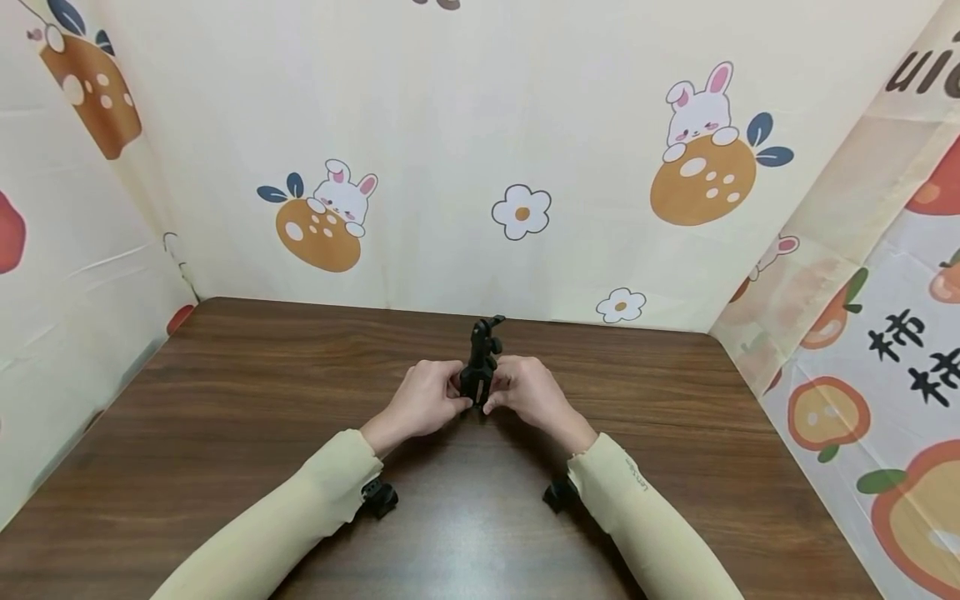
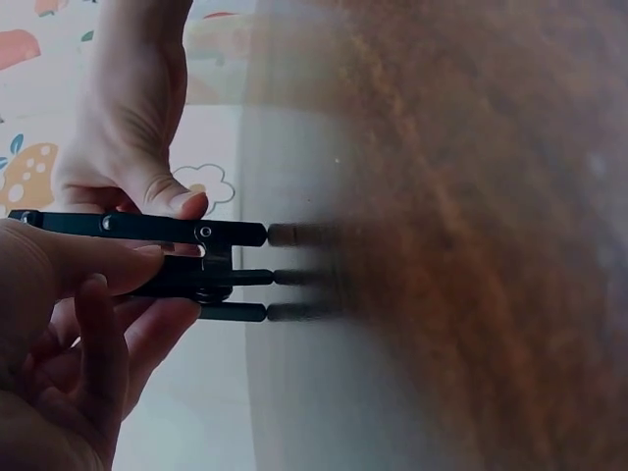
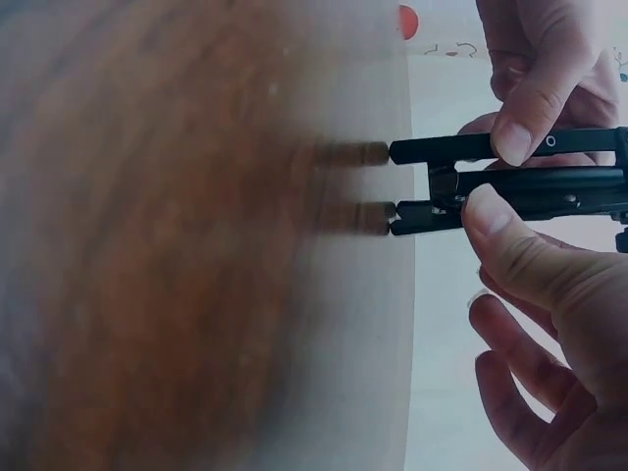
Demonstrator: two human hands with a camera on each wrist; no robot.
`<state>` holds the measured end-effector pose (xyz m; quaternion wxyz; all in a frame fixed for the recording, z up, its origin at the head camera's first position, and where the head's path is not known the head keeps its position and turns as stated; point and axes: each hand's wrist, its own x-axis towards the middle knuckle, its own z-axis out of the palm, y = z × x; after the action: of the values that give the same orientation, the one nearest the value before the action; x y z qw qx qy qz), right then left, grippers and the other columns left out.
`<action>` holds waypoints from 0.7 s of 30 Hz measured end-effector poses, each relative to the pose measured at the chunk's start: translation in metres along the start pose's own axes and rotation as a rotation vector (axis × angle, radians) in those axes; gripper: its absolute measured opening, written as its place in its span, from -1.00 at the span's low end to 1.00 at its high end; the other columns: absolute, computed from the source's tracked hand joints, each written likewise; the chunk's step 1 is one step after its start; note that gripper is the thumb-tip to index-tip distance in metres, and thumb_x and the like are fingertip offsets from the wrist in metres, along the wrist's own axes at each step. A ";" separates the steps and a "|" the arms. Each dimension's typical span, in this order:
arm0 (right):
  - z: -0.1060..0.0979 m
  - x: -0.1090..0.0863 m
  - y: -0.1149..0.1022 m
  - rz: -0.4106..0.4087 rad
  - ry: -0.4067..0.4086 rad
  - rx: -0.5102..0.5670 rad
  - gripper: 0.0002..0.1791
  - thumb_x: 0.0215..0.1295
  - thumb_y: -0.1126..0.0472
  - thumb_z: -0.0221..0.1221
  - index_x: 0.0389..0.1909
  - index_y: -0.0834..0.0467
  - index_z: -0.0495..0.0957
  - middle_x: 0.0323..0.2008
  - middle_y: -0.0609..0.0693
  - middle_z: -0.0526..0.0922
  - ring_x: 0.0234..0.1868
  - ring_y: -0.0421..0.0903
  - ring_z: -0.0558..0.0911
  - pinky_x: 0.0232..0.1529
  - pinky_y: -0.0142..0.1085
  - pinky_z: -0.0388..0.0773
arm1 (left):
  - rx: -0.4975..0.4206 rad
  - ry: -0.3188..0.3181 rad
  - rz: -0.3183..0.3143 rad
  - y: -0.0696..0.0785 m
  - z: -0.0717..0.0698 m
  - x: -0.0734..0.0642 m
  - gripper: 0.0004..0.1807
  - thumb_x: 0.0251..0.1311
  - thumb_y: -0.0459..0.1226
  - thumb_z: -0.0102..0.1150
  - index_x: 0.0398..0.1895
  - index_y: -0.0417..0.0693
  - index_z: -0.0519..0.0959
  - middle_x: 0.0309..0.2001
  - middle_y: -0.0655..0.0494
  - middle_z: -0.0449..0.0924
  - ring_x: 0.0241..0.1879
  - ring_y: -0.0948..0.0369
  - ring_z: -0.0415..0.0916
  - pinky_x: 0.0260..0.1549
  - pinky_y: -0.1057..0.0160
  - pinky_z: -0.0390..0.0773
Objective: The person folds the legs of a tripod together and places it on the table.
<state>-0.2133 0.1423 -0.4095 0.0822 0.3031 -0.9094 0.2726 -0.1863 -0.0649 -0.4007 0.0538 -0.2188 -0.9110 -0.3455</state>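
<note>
A small black tripod (image 1: 478, 367) stands upright on the brown wooden table (image 1: 247, 400), its mount end at the top. My left hand (image 1: 431, 397) pinches it from the left side, with thumb and fingers on a leg. From the other side my right hand (image 1: 531, 392) grips the legs between thumb and fingers. In the left wrist view the legs (image 2: 235, 234) are slightly apart, their tips meeting their reflections on the tabletop. The right wrist view shows my right thumb (image 3: 496, 221) pressed on the tripod near a hinge joint.
A cream curtain (image 1: 450, 125) with rabbit and fruit prints hangs behind the table's far edge. Printed cloth (image 1: 885, 358) also lines the right side, and more hangs at the left. Black wrist cameras (image 1: 381, 498) sit under both cuffs, close above the table.
</note>
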 end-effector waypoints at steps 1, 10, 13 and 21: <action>0.000 0.000 0.000 0.012 -0.002 -0.003 -0.73 -0.25 0.06 0.58 -0.48 -0.03 0.72 -0.37 -0.24 0.66 -0.33 -0.25 0.64 -0.27 -0.26 0.57 | 0.001 -0.001 0.000 0.000 0.000 0.000 -0.79 -0.01 -0.28 0.49 -0.41 0.06 0.59 -0.56 0.35 0.56 -0.53 0.40 0.51 -0.44 0.25 0.54; -0.005 0.007 0.000 0.094 -0.030 -0.157 -0.46 -0.36 -0.10 0.63 -0.28 0.00 0.71 -0.36 -0.11 0.62 -0.42 -0.22 0.53 -0.40 -0.25 0.53 | -0.007 -0.033 -0.008 0.000 -0.002 0.002 -0.80 -0.01 -0.28 0.50 -0.39 0.03 0.60 -0.55 0.34 0.58 -0.53 0.40 0.52 -0.45 0.25 0.56; -0.006 0.008 0.001 0.115 -0.053 -0.150 -0.42 -0.35 -0.13 0.62 -0.24 0.02 0.71 -0.32 -0.08 0.63 -0.39 -0.17 0.55 -0.37 -0.22 0.54 | -0.026 -0.042 -0.022 0.000 -0.003 0.002 -0.79 -0.01 -0.28 0.50 -0.39 0.02 0.60 -0.54 0.32 0.59 -0.53 0.39 0.53 -0.44 0.24 0.56; -0.009 -0.002 0.008 0.217 -0.128 0.125 -0.34 -0.13 0.01 0.59 0.05 0.08 0.64 -0.07 -0.04 0.67 -0.10 -0.08 0.62 -0.11 -0.14 0.57 | -0.119 -0.063 -0.044 -0.004 0.001 0.000 -0.80 0.05 -0.29 0.48 -0.35 0.03 0.59 -0.44 0.27 0.63 -0.44 0.35 0.57 -0.39 0.23 0.58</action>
<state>-0.2167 0.1530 -0.4058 -0.0251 0.2242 -0.9216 0.3159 -0.1881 -0.0669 -0.4045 0.0045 -0.2121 -0.8946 -0.3932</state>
